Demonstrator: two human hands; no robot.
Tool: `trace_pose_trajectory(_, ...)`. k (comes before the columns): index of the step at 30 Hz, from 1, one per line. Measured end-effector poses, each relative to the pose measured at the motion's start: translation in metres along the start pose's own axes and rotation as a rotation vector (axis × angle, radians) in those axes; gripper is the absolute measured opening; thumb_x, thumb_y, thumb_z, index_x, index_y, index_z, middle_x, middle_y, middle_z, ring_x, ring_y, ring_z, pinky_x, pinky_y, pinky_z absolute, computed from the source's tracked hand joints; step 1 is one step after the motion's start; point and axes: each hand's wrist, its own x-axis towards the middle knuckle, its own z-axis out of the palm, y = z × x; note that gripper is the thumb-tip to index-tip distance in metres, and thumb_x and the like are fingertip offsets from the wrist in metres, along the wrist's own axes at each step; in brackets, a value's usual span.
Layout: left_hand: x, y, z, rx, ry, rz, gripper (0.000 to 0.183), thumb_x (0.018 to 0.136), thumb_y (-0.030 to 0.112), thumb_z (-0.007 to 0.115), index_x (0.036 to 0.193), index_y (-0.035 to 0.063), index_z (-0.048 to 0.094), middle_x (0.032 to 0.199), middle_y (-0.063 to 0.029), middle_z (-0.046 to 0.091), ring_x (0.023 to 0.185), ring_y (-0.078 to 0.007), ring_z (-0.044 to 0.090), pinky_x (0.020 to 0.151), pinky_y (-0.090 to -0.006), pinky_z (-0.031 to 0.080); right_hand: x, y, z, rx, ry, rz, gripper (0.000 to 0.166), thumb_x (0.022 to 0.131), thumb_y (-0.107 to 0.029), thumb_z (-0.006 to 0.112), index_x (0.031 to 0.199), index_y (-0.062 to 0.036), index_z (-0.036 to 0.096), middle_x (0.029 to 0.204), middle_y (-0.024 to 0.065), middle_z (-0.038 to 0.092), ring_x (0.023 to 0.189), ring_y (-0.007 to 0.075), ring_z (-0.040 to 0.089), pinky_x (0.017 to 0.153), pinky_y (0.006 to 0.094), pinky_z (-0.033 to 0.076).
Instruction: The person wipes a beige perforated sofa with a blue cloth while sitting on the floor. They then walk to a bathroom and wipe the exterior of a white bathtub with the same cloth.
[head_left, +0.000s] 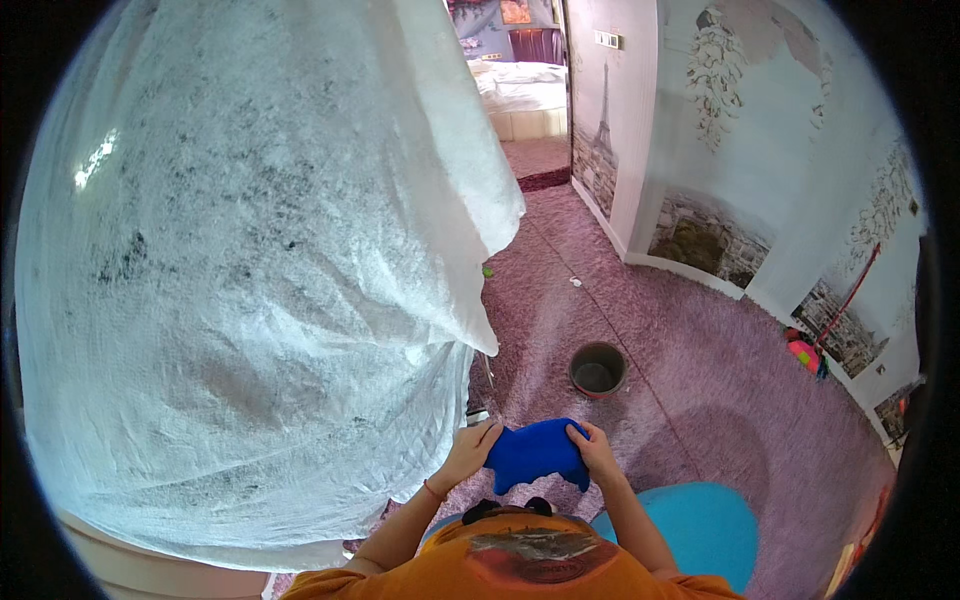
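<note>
A bright blue cloth (536, 452) is stretched between my two hands, in front of my orange shirt. My left hand (474, 448) pinches its left upper corner, thumb on top. On the other side, my right hand (595, 448) grips the right upper corner. The cloth's lower edge hangs in an uneven, wavy line. Just beyond it, a dark round bucket (598, 369) stands on the purple carpet (555, 315). To the left of my hands hangs a large translucent white sheet (285, 285) with dark smudges, its edge close to my left hand.
A turquoise rounded object (697, 525) lies at my lower right. A small white item (576, 282) rests on the carpet. By the papered wall (709, 240) stands a colourful-headed thing with a red stick (804, 352). A doorway ahead shows a bed (521, 90).
</note>
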Motion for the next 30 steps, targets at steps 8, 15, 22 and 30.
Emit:
trace_pose_trajectory(8, 0.001, -0.006, -0.007, -0.028, 0.051, 0.017, 0.039, 0.097, 0.029, 0.05, 0.079, -0.0051, 0.055, 0.056, -0.0094, 0.038, 0.054, -0.0104, 0.038, 0.048, -0.0351, 0.032, -0.021, -0.018, 0.021, -0.113, 0.019, -0.032, 0.04, 0.094, -0.038, 0.055, 0.093, 0.0005, 0.065, 0.07, 0.0037, 0.059, 0.062, 0.0119, 0.054, 0.059, 0.0256, 0.046)
trace_pose_trajectory(15, 0.002, -0.03, 0.001, -0.032, -0.201, 0.067, 0.038, 0.097, 0.029, 0.049, 0.078, -0.0042, 0.053, 0.055, -0.0079, 0.038, 0.055, -0.0086, 0.036, 0.048, -0.0317, 0.031, -0.047, 0.06, 0.03, 0.089, 0.219, -0.035, 0.034, 0.093, -0.032, 0.059, 0.104, 0.0001, 0.063, 0.087, 0.0099, 0.066, 0.074, 0.0162, 0.061, 0.069, 0.0303, 0.049)
trace_pose_trajectory(22, 0.018, -0.045, 0.03, -0.063, -0.6, 0.037, 0.036, 0.094, 0.028, 0.057, 0.073, -0.0009, 0.049, 0.058, -0.0022, 0.041, 0.058, -0.0078, 0.037, 0.051, -0.0288, 0.031, -0.109, 0.101, 0.043, 0.14, 0.528, 0.075, 0.019, 0.093, -0.023, 0.059, 0.103, -0.0073, 0.061, 0.092, 0.0071, 0.062, 0.084, 0.017, 0.058, 0.076, 0.0332, 0.047)
trace_pose_trajectory(30, 0.065, 0.015, 0.155, -0.017, -1.12, 0.079, 0.037, 0.081, 0.033, 0.07, 0.095, -0.001, 0.065, 0.076, -0.012, 0.065, 0.071, -0.0158, 0.061, 0.063, -0.0319, 0.049, -0.155, 0.143, -0.019, 0.303, 0.817, 0.106, 0.024, 0.091, -0.027, 0.063, 0.105, -0.0073, 0.061, 0.093, 0.0052, 0.061, 0.086, 0.0151, 0.057, 0.076, 0.0322, 0.047)
